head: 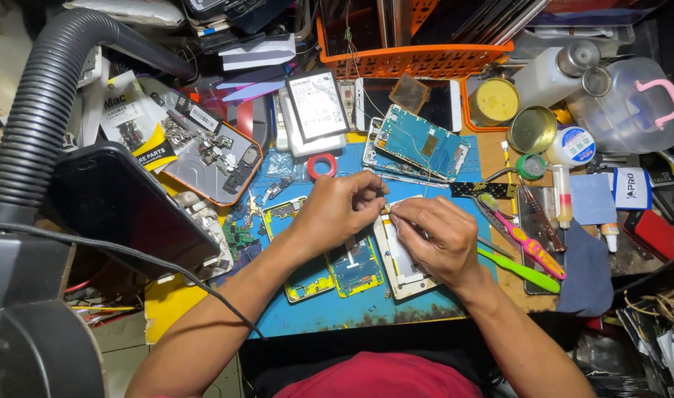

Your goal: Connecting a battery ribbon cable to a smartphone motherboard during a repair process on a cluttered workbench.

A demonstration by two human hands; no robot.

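Two hands, left hand (343,208) and right hand (432,237), meet pinched on a tiny part above the opened white phone frame (399,264) at centre frame, yellow-edged circuit boards (335,271) lying stripped on the blue worktop (366,306).

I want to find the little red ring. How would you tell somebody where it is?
Start at the blue work mat in the middle of the bench. At its far edge, just beyond the left hand, lies the roll of red tape. It is the only round red ring there.
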